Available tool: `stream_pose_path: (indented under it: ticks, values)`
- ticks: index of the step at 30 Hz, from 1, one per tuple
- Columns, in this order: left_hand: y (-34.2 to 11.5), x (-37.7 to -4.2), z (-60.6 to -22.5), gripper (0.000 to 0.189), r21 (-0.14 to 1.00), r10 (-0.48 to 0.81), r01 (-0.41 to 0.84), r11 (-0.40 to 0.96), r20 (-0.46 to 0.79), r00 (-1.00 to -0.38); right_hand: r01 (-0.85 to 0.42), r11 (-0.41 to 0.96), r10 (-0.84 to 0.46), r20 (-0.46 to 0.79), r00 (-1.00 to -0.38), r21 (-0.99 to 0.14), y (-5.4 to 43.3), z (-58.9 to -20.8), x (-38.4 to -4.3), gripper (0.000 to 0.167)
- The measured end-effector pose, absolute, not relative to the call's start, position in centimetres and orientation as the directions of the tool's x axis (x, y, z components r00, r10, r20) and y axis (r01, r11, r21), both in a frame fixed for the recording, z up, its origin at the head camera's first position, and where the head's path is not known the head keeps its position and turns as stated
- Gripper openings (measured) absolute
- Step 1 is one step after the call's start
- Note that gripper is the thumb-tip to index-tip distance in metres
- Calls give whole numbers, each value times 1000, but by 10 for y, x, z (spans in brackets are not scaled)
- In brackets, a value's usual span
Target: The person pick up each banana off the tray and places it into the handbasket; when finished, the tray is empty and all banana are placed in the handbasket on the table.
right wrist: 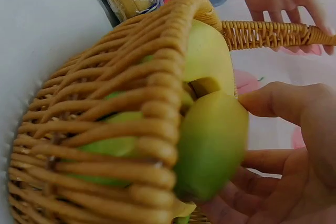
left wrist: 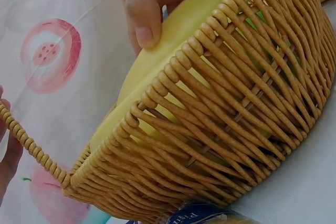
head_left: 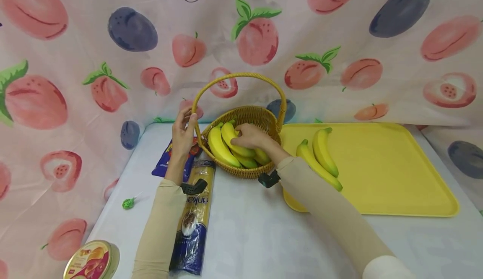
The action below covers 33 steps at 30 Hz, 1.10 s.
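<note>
A wicker basket (head_left: 241, 172) with a tall arched handle (head_left: 241, 74) stands near the patterned cloth at the back, holding several bananas. My left hand (head_left: 183, 134) grips the handle low on its left side; in the right wrist view its fingers show behind the handle. Inside the basket, my right hand (head_left: 252, 137) holds a banana (head_left: 241, 148) on top of the others, thumb on one side and fingers on the other. The right wrist view shows that banana's greenish tip (right wrist: 210, 145) over the rim. Some of the right fingers are hidden behind the fruit.
Right of the basket lies a yellow tray (head_left: 396, 170) with two bananas (head_left: 318, 168) at its left end. Near my left arm are a long gold-and-blue package (head_left: 194, 224), a blue packet (head_left: 163, 166), a green-wrapped lollipop (head_left: 128, 203) and a round container (head_left: 88, 262).
</note>
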<state>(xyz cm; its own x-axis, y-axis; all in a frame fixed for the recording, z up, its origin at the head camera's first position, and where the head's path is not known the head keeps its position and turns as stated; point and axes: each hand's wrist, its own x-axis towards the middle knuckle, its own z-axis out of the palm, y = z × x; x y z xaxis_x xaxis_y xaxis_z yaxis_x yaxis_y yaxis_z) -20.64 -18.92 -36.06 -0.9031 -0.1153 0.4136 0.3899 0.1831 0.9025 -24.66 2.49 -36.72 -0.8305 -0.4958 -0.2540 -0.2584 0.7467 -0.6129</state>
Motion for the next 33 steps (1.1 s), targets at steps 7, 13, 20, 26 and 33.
stream_pose_path:
  ticks: [7,13,20,26,33]
  values:
    - [-189,-206,-360,33,909,-108,375,182,398,-911,-231,777,-494,-340,-801,-585,18,-364,-248,69]
    - [-189,-207,-359,34,912,-107,368,184,390,-914,-237,785,-489,-338,-804,-572,17,-364,-247,69]
    - [-189,-208,-360,34,903,-105,386,190,409,-906,-251,717,-493,-218,-842,-651,35,-362,-238,58]
    - [-189,-209,-361,34,908,-112,374,189,398,-910,-286,656,-481,-95,-871,-699,66,-368,-229,47]
    - [-189,-207,-362,34,906,-112,376,192,401,-909,-299,602,-435,10,-900,-741,103,-376,-213,41]
